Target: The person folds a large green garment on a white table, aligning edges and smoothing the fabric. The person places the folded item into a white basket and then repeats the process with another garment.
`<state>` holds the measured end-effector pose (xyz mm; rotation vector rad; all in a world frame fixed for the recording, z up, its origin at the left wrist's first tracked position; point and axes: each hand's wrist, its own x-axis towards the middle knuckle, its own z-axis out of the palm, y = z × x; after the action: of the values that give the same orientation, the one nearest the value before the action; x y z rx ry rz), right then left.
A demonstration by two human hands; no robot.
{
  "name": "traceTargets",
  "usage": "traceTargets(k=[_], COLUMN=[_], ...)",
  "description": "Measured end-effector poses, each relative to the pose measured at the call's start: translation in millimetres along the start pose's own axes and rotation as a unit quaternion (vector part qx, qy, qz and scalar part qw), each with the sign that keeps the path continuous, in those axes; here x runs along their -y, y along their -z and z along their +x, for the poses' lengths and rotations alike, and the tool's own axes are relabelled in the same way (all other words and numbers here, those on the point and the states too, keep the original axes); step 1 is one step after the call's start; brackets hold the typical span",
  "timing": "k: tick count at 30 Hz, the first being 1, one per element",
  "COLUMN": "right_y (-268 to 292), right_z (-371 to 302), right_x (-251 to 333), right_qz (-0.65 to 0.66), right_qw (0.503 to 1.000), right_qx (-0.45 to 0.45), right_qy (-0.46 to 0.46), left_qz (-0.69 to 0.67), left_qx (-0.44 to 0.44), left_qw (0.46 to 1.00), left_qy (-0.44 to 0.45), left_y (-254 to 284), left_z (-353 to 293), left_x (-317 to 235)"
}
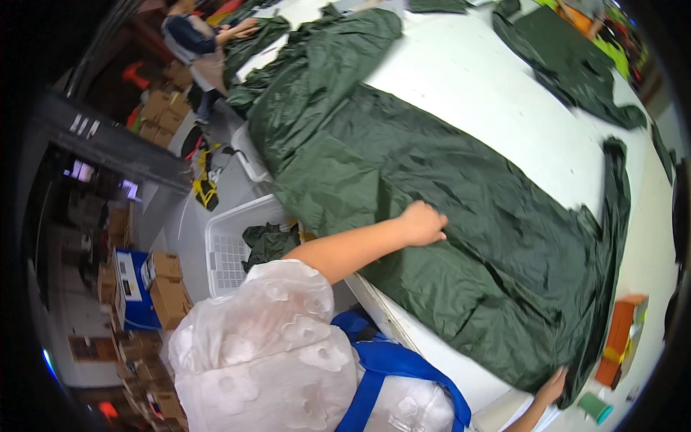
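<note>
A large dark green garment of thin shiny fabric (461, 216) lies spread along a white table (475, 79). My left hand (423, 223) reaches out from a white lace sleeve and presses on the middle of the fabric, fingers curled into it. My right hand (551, 387) comes in from the lower edge and holds the fabric's near corner at the table's edge. Only part of that hand shows.
A white plastic basket (227, 248) with green cloth stands beside the table on my left. Cardboard boxes (169, 288) and a blue box (133, 291) sit on the floor. More green garments (568, 65) lie farther along. Another person (194, 39) handles fabric at the far left. An orange object (619, 338) and a green cup (596, 407) are near the right end.
</note>
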<state>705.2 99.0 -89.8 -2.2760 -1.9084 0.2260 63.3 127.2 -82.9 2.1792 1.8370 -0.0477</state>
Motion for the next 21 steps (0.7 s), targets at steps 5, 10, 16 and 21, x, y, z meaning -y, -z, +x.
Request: traceTargets(k=[5, 10, 16, 21], right_y=[-36.4, 55.1, 17.9, 38.5], right_z=[-1.3, 0.4, -33.9, -30.0], right_x=[-38.8, -21.9, -59.1, 140.2], right_qz=[-0.029, 0.058, -0.168, 0.016], right_qw=[0.994, 0.985, 0.947, 0.971], right_qx=[-0.005, 0.156, 0.268, -0.019], right_qy=[0.103, 0.045, 0.057, 0.239], left_qz=[-0.080, -0.054, 0.047, -0.026], left_qx=[0.036, 0.094, -0.030, -0.140], left_qw=[0.996, 0.989, 0.994, 0.990], left_qy=[-0.019, -0.098, -0.096, 0.011], left_y=[-3.8, -5.1, -3.6, -16.7], left_z=[-15.6, -3.4, -32.3, -70.3], left_x=[13.0, 20.5, -11.2, -14.3])
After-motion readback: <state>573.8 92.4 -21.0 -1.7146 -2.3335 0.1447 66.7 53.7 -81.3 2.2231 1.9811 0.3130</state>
